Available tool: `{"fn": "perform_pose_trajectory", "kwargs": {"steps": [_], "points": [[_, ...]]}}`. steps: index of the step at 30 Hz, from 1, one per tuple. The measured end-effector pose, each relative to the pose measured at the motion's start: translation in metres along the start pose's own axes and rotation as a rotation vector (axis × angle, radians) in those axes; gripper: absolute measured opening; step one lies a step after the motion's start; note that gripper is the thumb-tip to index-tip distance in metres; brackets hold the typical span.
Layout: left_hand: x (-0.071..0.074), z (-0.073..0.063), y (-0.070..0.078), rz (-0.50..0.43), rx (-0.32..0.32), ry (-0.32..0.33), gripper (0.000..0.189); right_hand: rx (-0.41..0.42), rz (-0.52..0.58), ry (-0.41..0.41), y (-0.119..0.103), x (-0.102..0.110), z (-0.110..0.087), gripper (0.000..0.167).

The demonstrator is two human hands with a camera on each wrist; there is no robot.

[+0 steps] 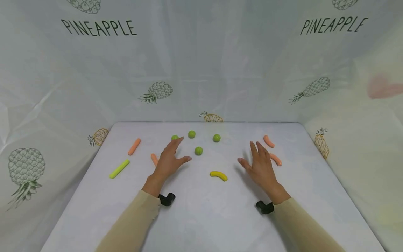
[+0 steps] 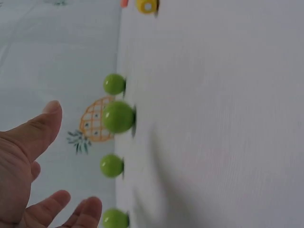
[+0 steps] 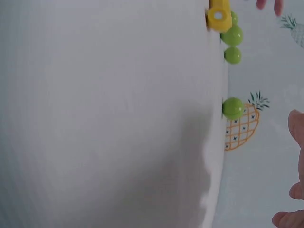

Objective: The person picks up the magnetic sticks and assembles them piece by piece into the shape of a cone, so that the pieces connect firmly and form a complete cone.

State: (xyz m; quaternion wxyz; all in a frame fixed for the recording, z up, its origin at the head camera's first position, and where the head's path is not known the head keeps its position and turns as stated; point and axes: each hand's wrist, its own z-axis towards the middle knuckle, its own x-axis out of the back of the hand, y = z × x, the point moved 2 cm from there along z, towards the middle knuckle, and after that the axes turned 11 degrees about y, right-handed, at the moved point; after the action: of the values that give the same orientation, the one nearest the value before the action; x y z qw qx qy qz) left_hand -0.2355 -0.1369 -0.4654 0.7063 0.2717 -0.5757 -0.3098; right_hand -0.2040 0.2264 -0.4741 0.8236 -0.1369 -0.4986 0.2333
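My left hand (image 1: 168,161) is held over the table with thumb and fingers spread, nothing in it. It partly covers an orange stick (image 1: 154,158) and overlaps one green ball (image 1: 174,137). Just past its thumb lies another green ball (image 1: 198,151). On the other side, my right hand (image 1: 262,169) hovers with its fingers apart, also holding nothing. Beside its fingers is a curved orange piece (image 1: 275,159), with a similar orange piece (image 1: 269,141) farther back. Between the hands lies a small yellow banana (image 1: 218,175); its round end (image 3: 218,19) shows in the right wrist view.
Two more green balls, a left one (image 1: 191,134) and a right one (image 1: 216,138), lie near the back of the white table (image 1: 201,224). At the left are an orange stick (image 1: 134,146) and a yellow-green stick (image 1: 119,168). A pineapple-print sheet (image 1: 201,63) hangs behind.
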Motion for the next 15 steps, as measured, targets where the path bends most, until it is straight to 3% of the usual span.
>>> {"fn": "perform_pose_trajectory", "kwargs": {"steps": [5, 9, 15], "points": [[-0.030, 0.007, 0.006, -0.149, 0.090, -0.037, 0.083, -0.108, 0.105, -0.064, -0.002, -0.010, -0.006, 0.080], [-0.046, 0.014, 0.004, -0.241, 0.162, -0.033, 0.075, -0.176, 0.229, -0.098, -0.011, -0.017, -0.010, 0.072], [-0.060, 0.025, 0.001, -0.271, 0.170, -0.026, 0.071, -0.327, 0.427, -0.186, -0.026, -0.024, -0.020, 0.065]]}}
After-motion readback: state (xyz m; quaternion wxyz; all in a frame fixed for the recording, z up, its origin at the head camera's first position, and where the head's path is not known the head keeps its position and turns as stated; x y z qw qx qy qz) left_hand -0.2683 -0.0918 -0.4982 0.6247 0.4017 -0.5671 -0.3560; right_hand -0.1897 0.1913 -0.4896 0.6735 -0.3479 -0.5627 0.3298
